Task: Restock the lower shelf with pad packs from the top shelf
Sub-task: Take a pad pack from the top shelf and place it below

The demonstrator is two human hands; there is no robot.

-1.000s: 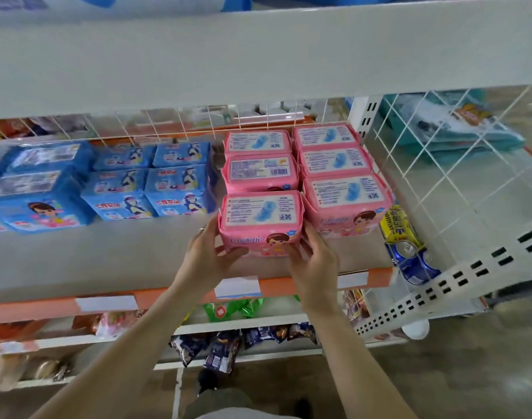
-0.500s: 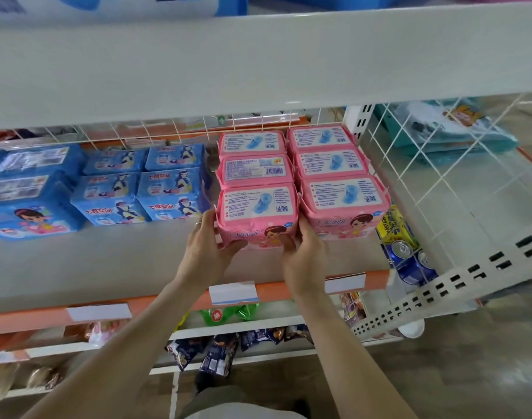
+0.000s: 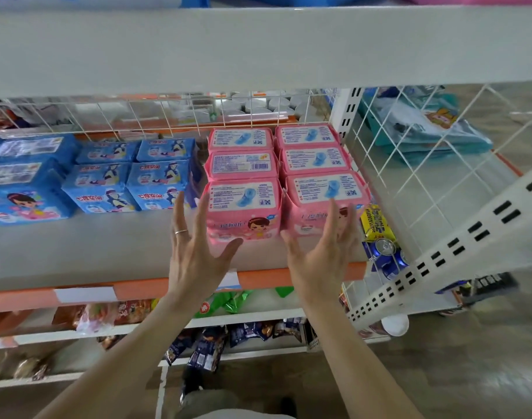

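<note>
Pink pad packs (image 3: 314, 158), six of them, sit at the rt end of the lower shelf (image 3: 92, 246) in 2 rows running front to back, 3 deep, labels up. The front-left pink pack (image 3: 243, 207) stands side by side w/ the front-right pink pack (image 3: 325, 195), the two touching, both set back from the shelf's front edge.

The left grip (image 3: 195, 252) is released: fingers straight and spread, pointing up along the front-left pack's left side, thumb reaching across the bottom of its front face. Can't tell if skin actually touches the wrap. There's a thin ring (image 3: 181, 231) on one finger. The right grip (image 3: 322, 252) is also released, fingers fanned out in front of the front-right pack, thumb angled toward the seam btw the two front packs. Both forearms come up from the bottom of the view.

Just left of the pink stack are blue pad packs (image 3: 131, 182) in several rows, w/ bigger blue packs (image 3: 23, 204) further left. An orange price strip (image 3: 137, 293) runs along the shelf's front edge, w/ a white label (image 3: 84, 294) on it. White wire mesh (image 3: 424, 176) closes the back and rt side. Past the mesh on the rt are a yellow pack (image 3: 375, 222) and blue drink cans (image 3: 385, 252). Overhead is the white underside of the upper shelf (image 3: 258, 49). Below are shelves w/ snack bags (image 3: 204, 349).
</note>
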